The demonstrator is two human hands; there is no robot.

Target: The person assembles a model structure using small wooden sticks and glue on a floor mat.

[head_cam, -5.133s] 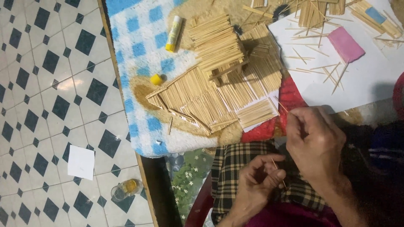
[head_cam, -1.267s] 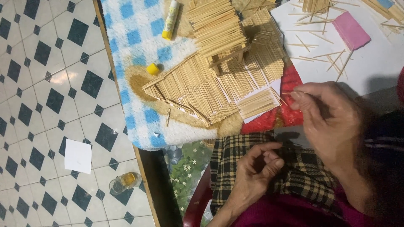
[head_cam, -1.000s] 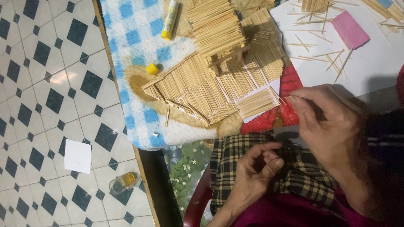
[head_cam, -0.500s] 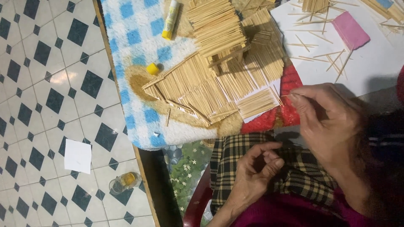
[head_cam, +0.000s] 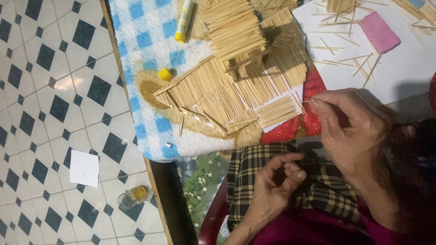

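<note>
Right hand point(head_cam: 352, 129) pinches a thin stick point(head_cam: 307, 100) right beside the stick house point(head_cam: 236, 81); left hand point(head_cam: 274, 183) sits curled, fingers pressed together, on the checked cloth point(head_cam: 331, 199)

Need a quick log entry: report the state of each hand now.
Left hand: fingers curled loosely, nothing visible in it.
Right hand: pinching a thin wooden stick.

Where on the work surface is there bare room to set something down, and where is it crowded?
Bare patches: the blue-checked towel left of the glue stick, its white lower edge below the stick house, and the white sheet under the pink block. Crowded: the house itself, and the loose sticks beside the pink block. The right hand hovers at the house's lower right panel.
</note>
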